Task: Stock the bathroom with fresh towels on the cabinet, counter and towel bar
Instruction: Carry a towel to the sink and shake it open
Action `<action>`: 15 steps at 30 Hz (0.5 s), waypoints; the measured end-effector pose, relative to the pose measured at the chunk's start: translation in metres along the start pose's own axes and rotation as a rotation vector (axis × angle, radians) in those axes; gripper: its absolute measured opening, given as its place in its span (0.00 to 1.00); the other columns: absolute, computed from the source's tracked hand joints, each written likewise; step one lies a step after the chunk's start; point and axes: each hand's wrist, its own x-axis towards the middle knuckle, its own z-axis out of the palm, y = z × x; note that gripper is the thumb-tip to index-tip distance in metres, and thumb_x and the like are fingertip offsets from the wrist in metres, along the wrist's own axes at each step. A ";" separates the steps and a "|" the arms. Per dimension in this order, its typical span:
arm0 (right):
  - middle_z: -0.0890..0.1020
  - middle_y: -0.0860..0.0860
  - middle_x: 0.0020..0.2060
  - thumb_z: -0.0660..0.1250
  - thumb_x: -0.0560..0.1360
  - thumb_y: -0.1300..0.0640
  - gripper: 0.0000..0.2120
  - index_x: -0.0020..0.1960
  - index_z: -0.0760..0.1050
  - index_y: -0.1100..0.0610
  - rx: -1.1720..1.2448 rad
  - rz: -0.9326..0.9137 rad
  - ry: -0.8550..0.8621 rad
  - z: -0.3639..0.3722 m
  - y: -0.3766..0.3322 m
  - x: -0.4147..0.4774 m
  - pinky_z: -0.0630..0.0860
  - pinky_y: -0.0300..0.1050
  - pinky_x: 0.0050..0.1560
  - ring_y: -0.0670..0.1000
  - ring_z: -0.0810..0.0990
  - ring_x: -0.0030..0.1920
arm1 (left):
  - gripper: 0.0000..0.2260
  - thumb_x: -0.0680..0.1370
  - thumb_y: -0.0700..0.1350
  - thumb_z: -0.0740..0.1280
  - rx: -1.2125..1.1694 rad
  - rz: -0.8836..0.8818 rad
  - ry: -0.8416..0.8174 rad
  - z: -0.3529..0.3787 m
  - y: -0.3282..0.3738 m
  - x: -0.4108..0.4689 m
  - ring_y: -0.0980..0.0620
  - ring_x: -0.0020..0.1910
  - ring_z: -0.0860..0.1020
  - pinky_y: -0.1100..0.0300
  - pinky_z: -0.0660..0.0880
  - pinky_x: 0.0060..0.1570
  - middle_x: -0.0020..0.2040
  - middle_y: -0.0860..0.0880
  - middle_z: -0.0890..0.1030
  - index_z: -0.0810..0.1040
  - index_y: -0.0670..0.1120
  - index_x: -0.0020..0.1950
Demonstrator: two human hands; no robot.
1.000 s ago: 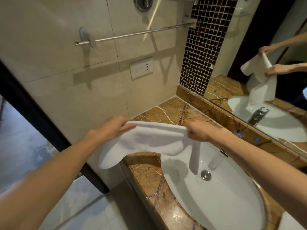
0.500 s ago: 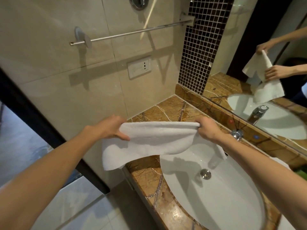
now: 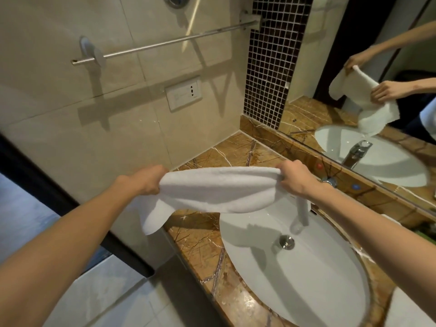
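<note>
Now both forearms reach out over the white sink basin (image 3: 306,291), and the left hand (image 3: 147,180) and right hand (image 3: 295,179) each have their fingers curled tight round one end of the white hand towel (image 3: 219,190). A second ago that towel sagged between them. The hands have since drawn apart and its top edge runs straight and taut, with one corner dangling by the left wrist and a strip hanging towards the drain (image 3: 286,241). It is in the air above the brown marble counter (image 3: 195,237), touching neither. Beyond, past the wall socket (image 3: 184,93), the chrome towel bar (image 3: 165,44) is bare. Spread like this, the towel looks ready to lift and drape over it.
</note>
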 end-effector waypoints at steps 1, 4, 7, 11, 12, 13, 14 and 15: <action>0.77 0.51 0.36 0.64 0.69 0.68 0.07 0.41 0.75 0.58 0.000 -0.002 0.000 -0.002 0.002 -0.004 0.69 0.38 0.32 0.50 0.76 0.38 | 0.13 0.67 0.36 0.68 0.004 0.003 0.008 -0.001 0.000 0.005 0.43 0.47 0.79 0.52 0.76 0.44 0.48 0.43 0.81 0.77 0.45 0.50; 0.75 0.51 0.35 0.64 0.69 0.68 0.07 0.39 0.73 0.57 -0.014 0.029 0.020 -0.006 0.008 -0.015 0.70 0.42 0.34 0.51 0.75 0.37 | 0.12 0.67 0.37 0.67 0.050 0.029 0.082 -0.004 0.004 0.024 0.41 0.47 0.79 0.50 0.77 0.45 0.47 0.43 0.81 0.78 0.47 0.48; 0.78 0.53 0.37 0.63 0.69 0.68 0.06 0.41 0.75 0.59 -0.027 0.108 0.048 -0.010 0.016 -0.027 0.76 0.48 0.39 0.54 0.77 0.39 | 0.12 0.68 0.38 0.66 0.117 0.090 0.202 -0.005 0.010 0.048 0.40 0.46 0.79 0.49 0.78 0.43 0.46 0.43 0.82 0.78 0.47 0.49; 0.75 0.49 0.34 0.64 0.68 0.67 0.10 0.37 0.70 0.53 -0.008 0.218 0.105 -0.009 0.021 -0.050 0.69 0.42 0.34 0.52 0.75 0.38 | 0.09 0.68 0.38 0.67 0.169 0.200 0.277 -0.004 0.019 0.073 0.40 0.42 0.79 0.49 0.78 0.38 0.42 0.43 0.82 0.76 0.48 0.46; 0.76 0.50 0.35 0.64 0.68 0.67 0.11 0.38 0.68 0.52 -0.016 0.246 0.120 -0.009 0.021 -0.057 0.68 0.43 0.35 0.53 0.74 0.38 | 0.08 0.69 0.39 0.66 0.181 0.228 0.288 -0.004 0.022 0.078 0.40 0.41 0.79 0.51 0.77 0.37 0.42 0.42 0.81 0.75 0.48 0.46; 0.77 0.53 0.37 0.64 0.68 0.67 0.10 0.38 0.68 0.52 -0.029 0.275 0.130 -0.008 0.022 -0.064 0.68 0.44 0.36 0.55 0.74 0.38 | 0.08 0.69 0.39 0.66 0.184 0.254 0.303 -0.003 0.025 0.082 0.40 0.40 0.79 0.52 0.76 0.35 0.42 0.42 0.81 0.75 0.48 0.47; 0.78 0.55 0.39 0.64 0.67 0.67 0.10 0.39 0.68 0.53 -0.044 0.306 0.136 -0.007 0.022 -0.073 0.68 0.45 0.37 0.56 0.74 0.39 | 0.09 0.69 0.40 0.66 0.177 0.280 0.315 -0.003 0.028 0.086 0.40 0.40 0.79 0.53 0.76 0.35 0.42 0.43 0.81 0.75 0.48 0.47; 0.79 0.57 0.40 0.63 0.67 0.67 0.09 0.39 0.68 0.54 -0.060 0.337 0.141 -0.006 0.022 -0.082 0.67 0.45 0.37 0.58 0.75 0.40 | 0.09 0.69 0.41 0.66 0.164 0.312 0.319 -0.003 0.033 0.089 0.40 0.40 0.79 0.53 0.75 0.35 0.42 0.43 0.81 0.75 0.48 0.48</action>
